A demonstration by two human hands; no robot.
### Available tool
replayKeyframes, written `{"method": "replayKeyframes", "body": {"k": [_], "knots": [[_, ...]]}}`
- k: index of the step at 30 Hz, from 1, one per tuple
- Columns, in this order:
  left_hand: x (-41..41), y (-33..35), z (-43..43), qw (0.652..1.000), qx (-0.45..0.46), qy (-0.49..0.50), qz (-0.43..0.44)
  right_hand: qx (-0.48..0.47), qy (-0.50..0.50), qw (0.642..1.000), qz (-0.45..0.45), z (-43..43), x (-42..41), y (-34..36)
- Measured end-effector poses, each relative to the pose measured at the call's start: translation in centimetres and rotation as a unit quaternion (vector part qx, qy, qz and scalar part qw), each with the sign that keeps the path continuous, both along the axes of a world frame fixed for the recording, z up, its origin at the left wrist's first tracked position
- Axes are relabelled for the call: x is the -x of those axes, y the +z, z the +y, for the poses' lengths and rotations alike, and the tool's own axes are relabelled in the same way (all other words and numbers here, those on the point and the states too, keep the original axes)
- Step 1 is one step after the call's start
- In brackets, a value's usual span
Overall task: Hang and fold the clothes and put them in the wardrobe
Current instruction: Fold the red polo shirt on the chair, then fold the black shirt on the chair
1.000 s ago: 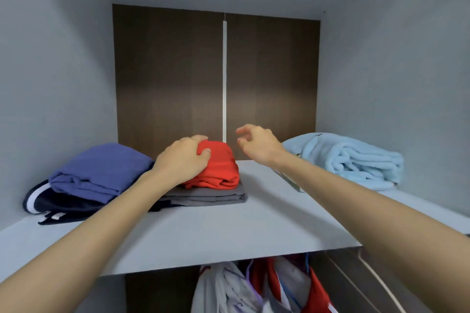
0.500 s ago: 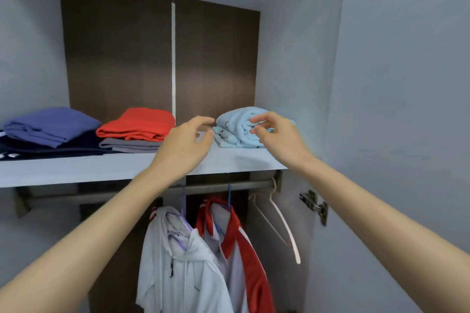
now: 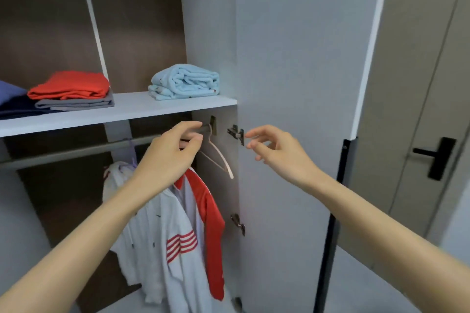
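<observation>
Both arms are up at the wardrobe. The left hand (image 3: pixel 173 152) hovers in front of the hanging rail (image 3: pixel 76 152), right by the hook of the bare white hanger (image 3: pixel 219 158) at the rail's far right end. Its grip is apart: thumb above, forefinger below, nothing caught between them. The right hand (image 3: pixel 277 150) floats in front of the open wardrobe door (image 3: pixel 292 71), just beside the upper hinge (image 3: pixel 236 132), fingers loose and spread, grip empty too.

Clothes already in place: on the shelf (image 3: pixel 132 109) a folded red garment (image 3: pixel 70 85) sits on a folded grey one (image 3: pixel 76 103), with a blue piece (image 3: pixel 10 91) on dark fabric at the left edge and a rolled light blue towel (image 3: pixel 185 81) well apart to the right. Below, a white and red jacket (image 3: pixel 195 223) hangs from the rail, with a white garment (image 3: pixel 132 211) just beside it on the left, partly behind the left forearm. Further right, a room door shows a black handle (image 3: pixel 440 157).
</observation>
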State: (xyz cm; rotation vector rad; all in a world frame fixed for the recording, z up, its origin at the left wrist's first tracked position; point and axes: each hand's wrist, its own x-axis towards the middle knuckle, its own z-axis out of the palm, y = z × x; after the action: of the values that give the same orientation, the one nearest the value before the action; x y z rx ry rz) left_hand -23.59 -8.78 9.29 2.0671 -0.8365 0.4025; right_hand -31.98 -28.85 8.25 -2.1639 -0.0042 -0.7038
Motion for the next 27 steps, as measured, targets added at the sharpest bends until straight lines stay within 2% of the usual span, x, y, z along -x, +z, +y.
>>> {"method": "replayKeyframes", "body": {"k": [6, 13, 21, 27], "knots": [[7.8, -3.3, -1.2, 0.993, -0.022, -0.110, 0.039, -0.036, -0.114, 0.992, 0.036, 0.9, 12.1, -5.3], [19.1, -8.9, -5.6, 0.954, -0.079, -0.272, 0.094, -0.077, -0.264, 0.959, 0.068, 0.8, 28.6, -11.0], [31.9, -13.5, -13.1, 0.899, -0.158, -0.397, 0.093, -0.147, -0.422, 0.890, 0.085, -0.4, 45.9, -16.8], [43.3, -17.0, -20.1, 0.844, -0.214, -0.485, 0.079, -0.184, -0.539, 0.815, 0.107, -1.8, 58.6, -22.1]]}}
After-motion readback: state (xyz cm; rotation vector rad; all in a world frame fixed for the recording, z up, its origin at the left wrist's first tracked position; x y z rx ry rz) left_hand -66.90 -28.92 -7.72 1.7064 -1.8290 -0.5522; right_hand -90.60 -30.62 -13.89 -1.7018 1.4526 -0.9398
